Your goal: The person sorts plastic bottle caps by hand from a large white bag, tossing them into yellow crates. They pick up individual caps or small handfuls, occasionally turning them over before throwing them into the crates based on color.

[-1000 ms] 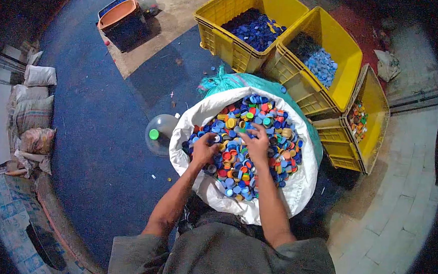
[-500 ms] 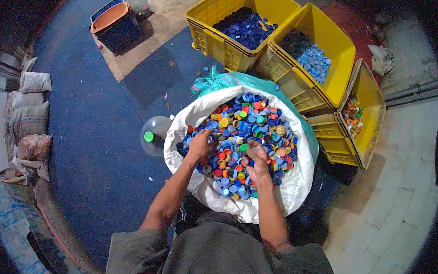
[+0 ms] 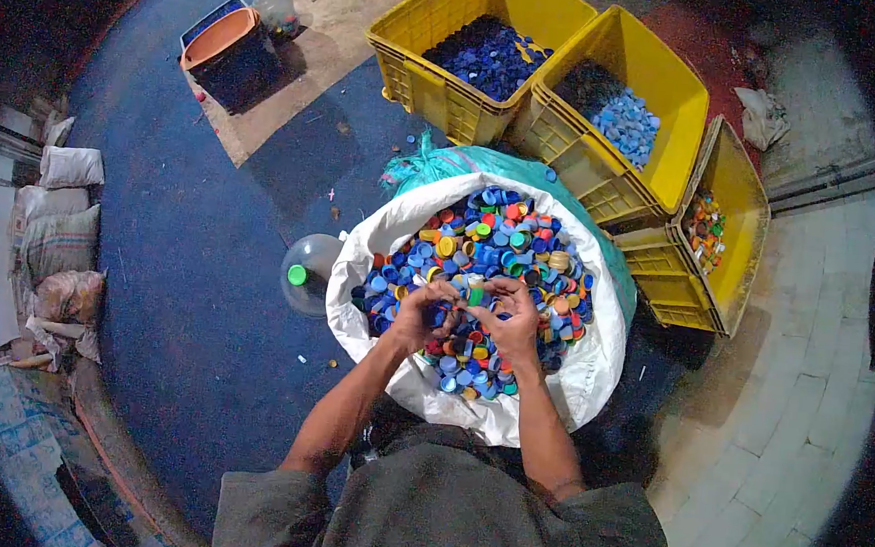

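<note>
A large white sack (image 3: 591,378), its mouth rolled open, is filled with plastic bottle caps (image 3: 452,368) in blue, red, yellow, green and orange. My left hand (image 3: 423,318) is curled over the middle of the pile, palm turned inward, with dark blue caps showing inside its fingers. Close beside it, my right hand (image 3: 513,323) is closed in a pinch, its fingertips almost meeting those of the left. A green bottle cap (image 3: 475,296) shows right at the right fingertips. The fingers partly hide what they hold.
Three yellow bins (image 3: 409,81) stand beyond the sack and to its right, holding dark blue, light blue and orange-green caps. Behind the sack lies a teal sack (image 3: 465,159). A clear jug with a green cap (image 3: 297,274) is on the blue floor, left. Filled sacks (image 3: 65,226) line the left wall.
My two hands have come together over the middle of the pile. The left moved right and slightly down, the right slightly left, and their fingers have drawn closer.
</note>
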### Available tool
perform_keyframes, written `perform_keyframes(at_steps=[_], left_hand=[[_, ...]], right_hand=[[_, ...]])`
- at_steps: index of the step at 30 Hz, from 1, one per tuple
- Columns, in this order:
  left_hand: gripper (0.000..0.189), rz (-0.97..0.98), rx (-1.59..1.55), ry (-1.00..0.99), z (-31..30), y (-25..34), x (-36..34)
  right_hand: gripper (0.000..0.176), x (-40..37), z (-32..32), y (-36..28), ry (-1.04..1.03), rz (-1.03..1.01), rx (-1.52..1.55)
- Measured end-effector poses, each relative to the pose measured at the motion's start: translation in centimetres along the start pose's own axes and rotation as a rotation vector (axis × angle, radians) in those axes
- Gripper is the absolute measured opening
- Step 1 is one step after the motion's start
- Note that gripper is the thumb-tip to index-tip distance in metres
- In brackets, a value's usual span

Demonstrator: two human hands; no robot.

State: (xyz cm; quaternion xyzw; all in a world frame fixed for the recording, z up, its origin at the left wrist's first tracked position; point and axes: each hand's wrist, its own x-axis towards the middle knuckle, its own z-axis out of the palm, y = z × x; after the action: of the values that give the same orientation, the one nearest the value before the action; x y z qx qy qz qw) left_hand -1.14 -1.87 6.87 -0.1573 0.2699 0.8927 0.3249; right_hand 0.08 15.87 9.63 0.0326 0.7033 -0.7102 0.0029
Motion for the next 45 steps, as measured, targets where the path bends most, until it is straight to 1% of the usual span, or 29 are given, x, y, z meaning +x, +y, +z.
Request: perform_keyframes(at_steps=[1, 2, 5, 6, 8, 11, 12, 14, 17, 18, 21, 22, 25, 26, 29, 30, 33, 34, 35, 36, 37, 38, 39, 40, 41, 42, 43, 45], left_hand=[[0.027, 0.007, 0.073, 0.004, 0.2, -0.2, 0.2], [0.026, -0.011, 0.127, 0.057, 0.7, -0.2, 0.1], [0.025, 0.07, 0.401, 0.094, 0.9, -1.0, 0.7], [0.021, 0.094, 0.459, 0.082, 1.0, -1.2, 0.8], [0.022, 0.098, 0.543, 0.097, 1.7, -1.2, 0.8], [0.023, 0.069, 0.578, 0.127, 3.0, -0.8, 0.4], [0.023, 0.052, 0.575, 0.138, 3.2, -0.7, 0.3], [0.027, 0.023, 0.447, 0.149, 3.2, -0.8, 0.3], [0.034, -0.033, 0.239, 0.186, 3.1, -0.8, 0.5], [0.037, -0.053, 0.167, 0.2, 3.1, -0.7, 0.6], [0.043, -0.115, 0.118, 0.277, 3.7, -0.4, 0.4], [0.043, -0.164, 0.06, 0.251, 3.2, -0.3, 0.8], [0.041, -0.192, -0.027, 0.246, 2.1, -0.7, 1.3], [0.037, -0.208, -0.104, 0.204, 1.5, -0.6, 1.3], [0.034, -0.092, -0.123, 0.337, 1.8, -0.9, 1.9], [0.034, -0.09, -0.215, 0.349, 0.7, -1.2, 2.7], [0.033, -0.098, -0.303, 0.342, 0.0, -0.1, 4.7], [0.031, -0.095, -0.266, 0.293, 0.8, 1.0, 5.4], [0.032, -0.037, -0.312, 0.254, 1.4, 2.3, 7.2], [0.034, 0.019, -0.36, 0.216, 1.9, 3.8, 9.4], [0.039, 0.012, -0.385, 0.199, 4.3, 6.7, 10.5], [0.044, 0.005, -0.411, 0.182, 6.8, 9.6, 11.6], [0.052, 0.322, -0.183, 0.037, 12.0, 12.2, 10.1], [0.068, 0.25, -0.293, -0.056, 11.8, 15.3, 12.3], [0.069, 0.264, -0.282, -0.248, 10.9, 17.6, 14.7], [0.081, 0.373, -0.309, 0.023, 15.6, 18.8, 12.4], [0.093, 0.368, -0.357, -0.054, 15.9, 19.9, 12.7], [0.1, 0.381, -0.318, -0.178, 16.0, 20.7, 11.8]], right_hand=[[0.044, 0.0, 0.0, 0.0, -0.006, -0.006, -0.03], [0.045, 0.0, 0.0, -0.1, -0.013, -0.014, -0.059], [0.047, -0.1, -0.6, -0.6, -0.053, 0.025, -0.272], [0.048, -0.1, -0.6, -0.8, -0.058, 0.02, -0.292], [0.05, -0.2, -0.7, -1.1, -0.07, 0.009, -0.33], [0.05, -0.2, -0.8, -0.6, -0.062, -0.006, -0.259], [0.05, -0.1, -0.8, -0.4, -0.044, 0.025, -0.162], [0.049, -0.1, -0.8, -0.1, -0.005, 0.089, 0.033], [0.047, 0.1, -1.3, -0.8, 0.129, 0.156, 0.283], [0.037, 0.1, -1.5, -0.5, 0.149, 0.195, 0.361], [0.028, 0.3, -2.3, 0.1, 0.231, 0.377, 0.775], [0.026, 0.2, -2.6, 0.5, 0.17, 0.397, 0.865], [0.027, 0.2, -2.5, 1.3, 0.25, 0.522, 1.1], [0.028, 0.1, -2.2, 1.1, 0.297, 0.552, 1.09], [0.03, 0.0, -1.7, 1.3, 0.36, 0.622, 1.178], [0.03, 0.2, -1.7, 2.0, 0.389, 0.646, 1.186], [0.023, 1.8, -0.7, 2.3, 0.494, 0.693, 1.158], [0.022, 3.1, -0.6, 2.6, 0.454, 0.645, 1.16], [0.021, 4.8, -0.5, 2.6, 0.416, 0.6, 1.16], [0.02, 7.1, 0.0, 0.6, 0.331, 0.439, 1.247], [0.019, 9.4, 0.3, -1.5, 0.223, 0.292, 1.276], [0.02, 12.0, 1.3, -6.4, 0.374, 0.299, 1.244], [0.02, 15.4, 0.3, -5.2, 0.071, 0.115, 1.45], [0.021, 18.8, -0.7, -4.1, -0.273, -0.024, 1.597], [0.032, 22.5, -2.0, -2.6, -0.34, -0.006, 1.589], [0.038, 22.6, -1.0, -6.9, -0.05, 0.075, 1.468], [0.044, 22.0, 0.3, -11.4, 0.231, 0.153, 1.329], [0.052, 22.1, 0.0, -12.0, 0.224, 0.121, 1.32]])
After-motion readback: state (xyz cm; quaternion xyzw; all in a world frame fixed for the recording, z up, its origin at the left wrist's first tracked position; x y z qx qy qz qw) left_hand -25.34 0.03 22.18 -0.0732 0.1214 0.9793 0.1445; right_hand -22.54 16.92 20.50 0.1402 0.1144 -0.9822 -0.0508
